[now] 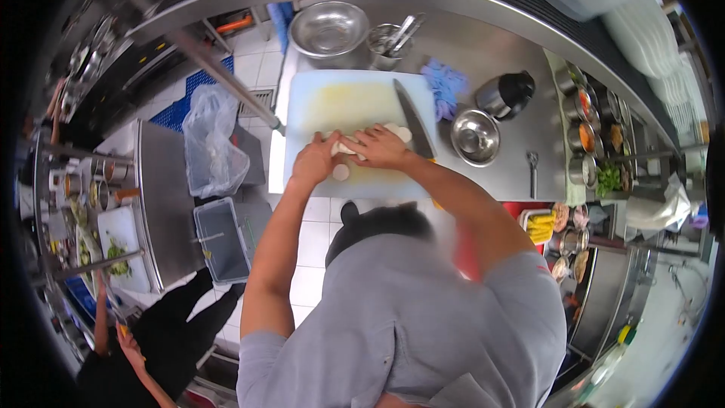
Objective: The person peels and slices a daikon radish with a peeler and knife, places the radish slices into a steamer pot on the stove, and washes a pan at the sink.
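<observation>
Gripping white pieces (348,146) between them: left hand (313,160) and right hand (380,148), the fingers of both bending inward; tightness of hold, cannot tell. White round (341,172), single: lying loose just on the body side of the fingers. Further white rounds (400,133): resting close by the right hand, touching or apart, cannot tell. Cutting board (302,94), pale, yellow-stained: lying beneath both hands. Knife (410,112), dark-bladed: lying on the board right of the right hand, tip pointing away from the body. Large steel bowl (311,34): standing beyond the left hand, past the board. Steel container (387,63), with utensils (404,32): standing beyond the right hand. Blue cloth (445,85): lying crumpled beyond and right of the right hand. Small steel bowl (476,137): sitting right of the right hand. Black-lidded jug (507,95): standing just beyond that bowl. Co-worker's hand (131,346): showing well apart, left of the left hand
</observation>
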Motion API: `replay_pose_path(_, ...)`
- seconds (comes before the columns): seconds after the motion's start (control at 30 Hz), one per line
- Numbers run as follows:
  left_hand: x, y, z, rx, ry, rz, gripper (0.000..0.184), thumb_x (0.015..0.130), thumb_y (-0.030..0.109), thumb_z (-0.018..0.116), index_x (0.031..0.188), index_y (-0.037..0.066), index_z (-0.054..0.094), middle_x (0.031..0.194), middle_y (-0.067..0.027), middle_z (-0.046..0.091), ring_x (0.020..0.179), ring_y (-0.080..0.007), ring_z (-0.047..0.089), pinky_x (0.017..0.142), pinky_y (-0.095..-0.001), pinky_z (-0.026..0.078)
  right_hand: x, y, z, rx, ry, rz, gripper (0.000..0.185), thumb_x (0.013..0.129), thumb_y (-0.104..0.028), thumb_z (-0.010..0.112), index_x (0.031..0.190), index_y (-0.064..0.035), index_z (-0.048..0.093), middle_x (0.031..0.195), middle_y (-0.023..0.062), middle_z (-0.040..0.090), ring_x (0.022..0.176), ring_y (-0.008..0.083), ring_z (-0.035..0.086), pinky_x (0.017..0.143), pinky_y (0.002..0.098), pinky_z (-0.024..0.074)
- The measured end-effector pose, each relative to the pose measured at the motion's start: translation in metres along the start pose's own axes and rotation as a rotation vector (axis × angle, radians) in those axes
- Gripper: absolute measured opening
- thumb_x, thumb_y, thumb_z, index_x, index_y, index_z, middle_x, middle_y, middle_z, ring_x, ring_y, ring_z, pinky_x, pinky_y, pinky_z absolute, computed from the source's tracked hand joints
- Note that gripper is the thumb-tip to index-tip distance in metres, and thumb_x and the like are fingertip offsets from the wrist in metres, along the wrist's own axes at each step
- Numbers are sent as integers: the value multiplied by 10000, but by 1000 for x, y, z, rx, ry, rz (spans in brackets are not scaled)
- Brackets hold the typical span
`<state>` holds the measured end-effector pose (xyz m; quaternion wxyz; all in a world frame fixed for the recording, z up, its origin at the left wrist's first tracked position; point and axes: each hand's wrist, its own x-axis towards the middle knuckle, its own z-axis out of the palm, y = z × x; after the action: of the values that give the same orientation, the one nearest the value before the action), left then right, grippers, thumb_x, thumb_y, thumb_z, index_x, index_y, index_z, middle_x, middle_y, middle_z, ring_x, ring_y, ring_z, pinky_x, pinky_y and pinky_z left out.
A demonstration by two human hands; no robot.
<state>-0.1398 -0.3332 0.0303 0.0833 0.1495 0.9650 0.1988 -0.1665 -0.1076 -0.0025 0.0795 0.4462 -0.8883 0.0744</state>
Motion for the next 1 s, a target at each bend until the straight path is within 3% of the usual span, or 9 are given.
replay_pose_path(0.27, 13, 30, -12, -222, 105, -82, 420, 847, 176, 692, 1242, 124, 558, 1053, -269, 623, 896, -468, 640, 782, -529, 521, -5, 0, -20, 91, 213, 147, 512, 873, -342, 672, 1345, -175, 564, 1043, 94, 615, 792, 256, 686, 750, 401, 551)
replay_pose_path(0.37, 32, 70, -23, -372, 302, 52, 350, 841, 134, 709, 1164, 54, 599, 953, -212, 660, 878, -417, 644, 774, -482, 522, -26, 4, -52, 239, 362, 381, 499, 856, -305, 697, 1321, -167, 583, 1019, 114, 619, 775, 294, 684, 764, 417, 557)
replay_pose_path(0.43, 52, 107, -16, -439, 327, 120, 348, 856, 133, 714, 1179, 65, 605, 984, -197, 674, 889, -372, 666, 785, -439, 531, -57, 9, -85, 507, 480, 696, 457, 862, -252, 709, 1295, -149, 606, 1009, 136, 638, 816, 333, 679, 807, 450, 557)
replay_pose_path(0.53, 85, 176, 4, -584, 330, 272, 360, 882, 149, 726, 1217, 82, 610, 1036, -167, 695, 909, -305, 693, 800, -375, 539, -113, 27, -112, 483, 692, 835, 428, 887, -223, 703, 1285, -91, 612, 1006, 174, 653, 878, 362, 675, 834, 461, 546)
replay_pose_path(0.6, 104, 228, 21, -724, 229, 204, 329, 870, 186, 721, 1162, 71, 624, 969, -191, 676, 920, -388, 670, 813, -454, 531, -146, 43, -110, 439, 797, 908, 413, 902, -217, 692, 1276, -60, 614, 1014, 191, 654, 913, 372, 670, 837, 456, 541)
replay_pose_path(0.77, 140, 302, 100, -786, 257, 111, 262, 947, 203, 627, 1155, 52, 579, 1068, -193, 643, 981, -394, 630, 866, -461, 494, -190, 72, -94, 509, 910, 1238, 298, 965, -145, 605, 1214, 17, 629, 1044, 229, 648, 966, 407, 647, 854, 453, 519)
replay_pose_path(0.87, 139, 311, 131, -760, 292, 90, 211, 975, 204, 579, 1103, 36, 595, 1130, -159, 624, 1065, -379, 592, 940, -452, 457, -206, 82, -80, 353, 918, 1161, 221, 977, -118, 574, 1120, 30, 656, 1054, 226, 645, 956, 411, 640, 845, 453, 520)
replay_pose_path(0.9, 139, 308, 137, -672, 305, 168, 197, 977, 203, 581, 1066, 29, 604, 1114, -154, 626, 1060, -375, 596, 933, -451, 460, -215, 81, -78, 475, 912, 1175, 176, 972, -100, 572, 1036, 37, 661, 1080, 218, 640, 962, 416, 635, 841, 449, 521)
replay_pose_path(1.0, 132, 299, 131, -498, 344, 277, 161, 975, 169, 603, 999, 14, 635, 1117, -150, 647, 1067, -353, 618, 932, -430, 477, -230, 82, -81, 434, 987, 1121, 154, 956, -70, 579, 1045, 33, 651, 1097, 204, 638, 938, 415, 634, 822, 448, 525)
